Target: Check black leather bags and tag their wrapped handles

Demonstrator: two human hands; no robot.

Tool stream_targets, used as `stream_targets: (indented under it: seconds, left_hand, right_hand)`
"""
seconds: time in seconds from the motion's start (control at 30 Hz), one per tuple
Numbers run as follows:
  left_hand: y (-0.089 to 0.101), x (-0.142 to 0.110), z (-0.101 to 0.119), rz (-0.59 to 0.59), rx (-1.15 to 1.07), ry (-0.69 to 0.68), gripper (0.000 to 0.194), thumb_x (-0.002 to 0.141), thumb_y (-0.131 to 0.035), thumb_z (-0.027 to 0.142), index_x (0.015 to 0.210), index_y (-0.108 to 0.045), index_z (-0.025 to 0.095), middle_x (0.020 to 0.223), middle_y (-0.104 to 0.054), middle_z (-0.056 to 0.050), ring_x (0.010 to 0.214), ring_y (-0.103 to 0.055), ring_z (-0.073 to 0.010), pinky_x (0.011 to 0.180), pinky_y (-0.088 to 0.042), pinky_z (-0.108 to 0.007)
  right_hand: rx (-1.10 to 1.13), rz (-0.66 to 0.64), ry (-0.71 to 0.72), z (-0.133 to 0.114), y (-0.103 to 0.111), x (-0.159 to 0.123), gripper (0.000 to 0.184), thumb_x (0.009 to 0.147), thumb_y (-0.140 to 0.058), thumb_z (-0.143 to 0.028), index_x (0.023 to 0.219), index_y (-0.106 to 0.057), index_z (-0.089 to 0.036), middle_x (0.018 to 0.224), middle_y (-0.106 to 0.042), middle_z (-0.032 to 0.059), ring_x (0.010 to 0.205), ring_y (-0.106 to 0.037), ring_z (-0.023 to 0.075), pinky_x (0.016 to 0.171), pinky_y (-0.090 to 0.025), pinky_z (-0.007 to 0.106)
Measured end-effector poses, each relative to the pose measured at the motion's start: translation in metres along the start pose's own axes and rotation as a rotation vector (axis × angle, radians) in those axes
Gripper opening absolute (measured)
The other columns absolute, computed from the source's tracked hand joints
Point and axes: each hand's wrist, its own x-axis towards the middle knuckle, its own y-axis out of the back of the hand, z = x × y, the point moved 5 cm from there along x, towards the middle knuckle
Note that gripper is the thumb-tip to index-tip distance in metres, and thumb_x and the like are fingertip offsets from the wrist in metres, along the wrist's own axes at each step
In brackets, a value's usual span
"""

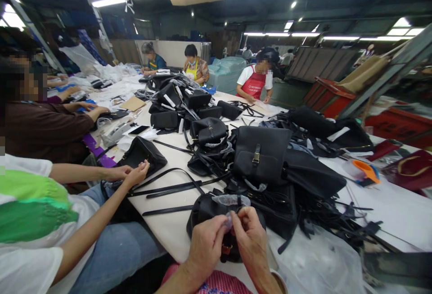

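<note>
A small black leather bag (200,210) lies in front of me at the table's near edge. Clear plastic film (227,200) is wrapped around its top handle. Over the bag's front, the fingers of my left hand (206,241) pinch a small piece of clear plastic film (230,220). My right hand (250,239) is closed on the same piece, its thumb and fingertips close to the left ones. A brown tab (225,250) with a small metal fitting shows below, between my hands. My wrists hide part of the bag.
Black bags (261,154) with buckles and straps are heaped just beyond, and another pile (182,100) stands farther back. Clear plastic bags (317,258) lie at right, near an orange tape dispenser (365,171). At left, a co-worker's hands (133,174) handle another black bag (148,152).
</note>
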Motion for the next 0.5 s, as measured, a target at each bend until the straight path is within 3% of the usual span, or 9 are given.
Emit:
stream_targets:
  seconds: [0.27,0.4,0.5]
  left_hand:
    - [-0.009,0.003,-0.019,0.038,-0.311,0.304,0.019,0.079,-0.062,0.032,0.082,-0.073,0.017,0.071,-0.07,-0.002,0.062,-0.058,-0.0151,0.06,-0.045,-0.024]
    - [-0.011,0.007,-0.023,0.065,-0.434,0.383,0.021,0.072,-0.066,0.036,0.073,-0.068,0.015,0.061,-0.062,0.001,0.057,-0.051,-0.0126,0.057,-0.042,-0.023]
    - [-0.011,0.009,-0.023,0.056,-0.498,0.405,0.022,0.069,-0.068,0.037,0.071,-0.066,0.015,0.062,-0.06,0.001,0.058,-0.051,-0.0125,0.059,-0.042,-0.023]
  right_hand:
    - [0.03,-0.099,0.028,-0.006,0.005,0.005,0.031,0.081,-0.061,-0.053,0.079,-0.05,-0.024,0.055,-0.058,-0.0044,0.053,-0.056,0.0163,0.054,-0.045,0.026]
    - [0.195,-0.243,0.055,-0.004,0.004,0.007,0.034,0.079,-0.064,-0.053,0.088,-0.053,-0.022,0.071,-0.067,0.0013,0.066,-0.063,0.0188,0.061,-0.05,0.027]
    - [0.27,-0.282,0.0,0.004,0.003,0.009,0.034,0.078,-0.067,-0.051,0.089,-0.051,-0.022,0.068,-0.063,-0.0018,0.061,-0.06,0.0159,0.058,-0.047,0.025]
